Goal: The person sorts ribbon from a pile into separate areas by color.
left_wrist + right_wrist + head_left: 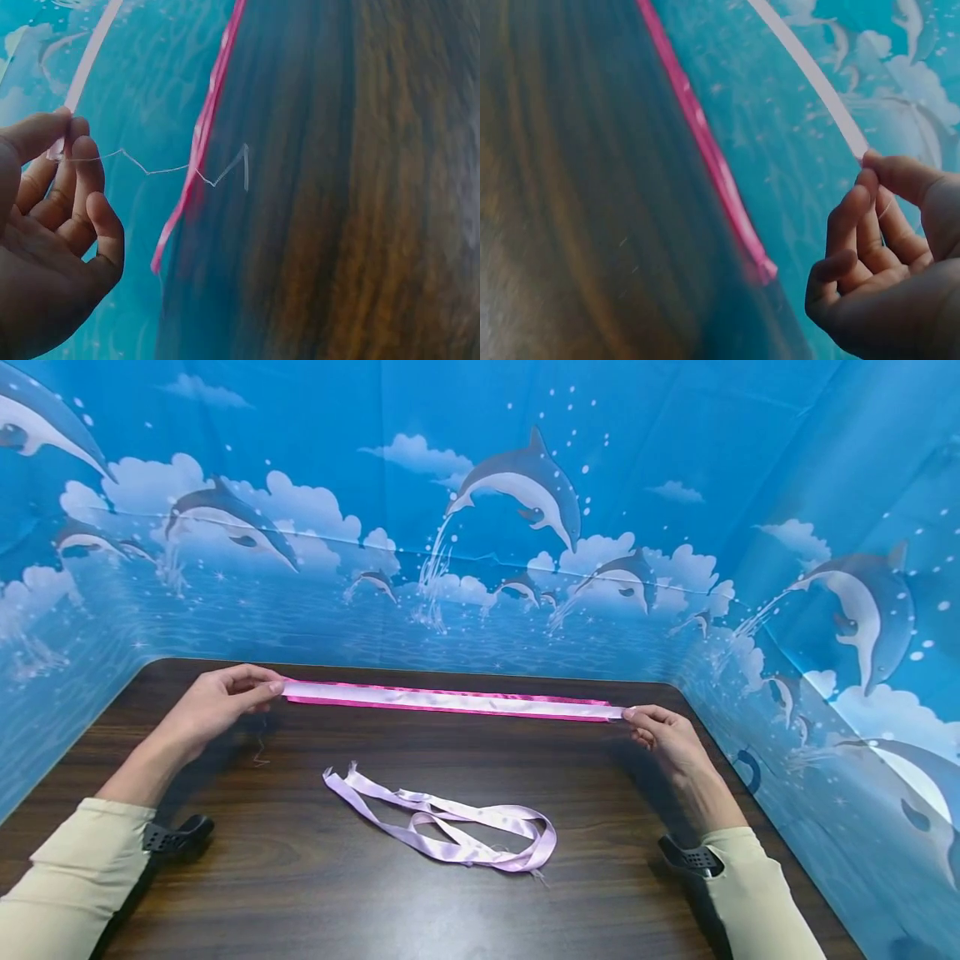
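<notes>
A pale lilac ribbon [450, 700] is stretched straight between the two hands near the table's far edge. My left hand [223, 700] pinches its left end between thumb and index finger. At the opposite end, my right hand [669, 739] pinches the ribbon the same way. Both wrist views show it raised above a bright pink ribbon [198, 142], which lies along the far part of the table. From the head view the pale strip covers much of the pink one. A thin loose thread [146, 172] trails from the ribbon end at the left fingers.
Nearer the middle of the dark wooden table [285, 893], another pale lilac ribbon [517, 862] lies in loose loops with frayed ends. A blue dolphin-print cloth [465, 643] rises behind the table and along its sides. Black straps [176, 837] circle both wrists.
</notes>
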Motion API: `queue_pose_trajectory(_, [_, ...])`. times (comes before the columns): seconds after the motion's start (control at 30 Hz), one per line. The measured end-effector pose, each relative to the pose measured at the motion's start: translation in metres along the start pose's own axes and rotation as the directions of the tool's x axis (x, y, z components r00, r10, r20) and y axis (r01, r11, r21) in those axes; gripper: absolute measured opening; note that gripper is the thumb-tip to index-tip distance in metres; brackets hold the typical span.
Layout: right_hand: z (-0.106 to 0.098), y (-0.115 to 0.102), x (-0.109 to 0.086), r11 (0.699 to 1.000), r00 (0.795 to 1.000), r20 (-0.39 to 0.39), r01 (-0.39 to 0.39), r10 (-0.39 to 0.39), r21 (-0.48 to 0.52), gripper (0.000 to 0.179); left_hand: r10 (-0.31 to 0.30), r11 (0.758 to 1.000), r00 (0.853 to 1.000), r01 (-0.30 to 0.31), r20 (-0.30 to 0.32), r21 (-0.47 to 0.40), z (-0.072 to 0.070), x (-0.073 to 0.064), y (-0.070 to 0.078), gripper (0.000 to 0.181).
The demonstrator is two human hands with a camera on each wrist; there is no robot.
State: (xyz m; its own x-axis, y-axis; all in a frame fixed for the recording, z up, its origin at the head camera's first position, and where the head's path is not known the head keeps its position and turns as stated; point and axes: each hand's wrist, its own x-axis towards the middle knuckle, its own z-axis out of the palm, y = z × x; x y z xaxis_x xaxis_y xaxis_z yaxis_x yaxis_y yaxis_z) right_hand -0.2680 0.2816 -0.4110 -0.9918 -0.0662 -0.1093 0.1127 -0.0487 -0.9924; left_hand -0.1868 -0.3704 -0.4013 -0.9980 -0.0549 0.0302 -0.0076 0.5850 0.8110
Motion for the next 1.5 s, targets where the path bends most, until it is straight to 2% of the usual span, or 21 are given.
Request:
queue_pose_trajectory(0.07, [0.001,0.006,0.002,0.997,1.000,-0.030,0.001,-0.004,-0.080,0.016,0.003,1.000,1.000,-0.003,0.008,0.029,0.001,0.002,-0.004,0.064])
queue_pose_trajectory(0.17, [0.003,0.014,0.004,0.972,0.997,-0.068,0.012,-0.029,-0.234,0.027,0.034,0.994,0.999,-0.035,0.017,0.100,0.002,0.005,-0.012,0.057])
queue_pose_trajectory(0.33, [0.005,0.026,0.007,0.893,0.992,-0.112,0.006,-0.064,-0.450,0.038,0.057,0.981,0.997,-0.065,0.045,0.183,0.006,0.008,-0.022,0.046])
queue_pose_trajectory(0.5, [0.011,0.032,0.009,0.824,0.986,-0.129,0.013,-0.105,-0.567,0.036,0.041,0.981,0.997,-0.052,0.062,0.189,0.009,0.011,-0.024,0.043])
queue_pose_trajectory(0.7, [0.018,0.034,0.012,0.764,0.982,-0.134,0.015,-0.133,-0.645,0.025,0.053,0.973,0.996,-0.068,0.073,0.218,0.011,0.018,-0.028,0.035])
queue_pose_trajectory(0.87, [0.020,0.036,0.013,0.720,0.979,-0.131,0.020,-0.154,-0.694,0.023,0.073,0.963,0.995,-0.088,0.069,0.253,0.014,0.023,-0.031,0.028])
queue_pose_trajectory(1.1, [0.023,0.039,0.015,0.644,0.969,-0.128,0.039,-0.211,-0.764,0.020,0.117,0.943,0.992,-0.128,0.055,0.309,0.018,0.027,-0.031,0.022])
queue_pose_trajectory(1.5, [0.024,0.039,0.016,0.619,0.967,-0.128,0.037,-0.221,-0.784,0.022,0.162,0.909,0.983,-0.181,0.080,0.375,0.022,0.026,-0.022,0.011])
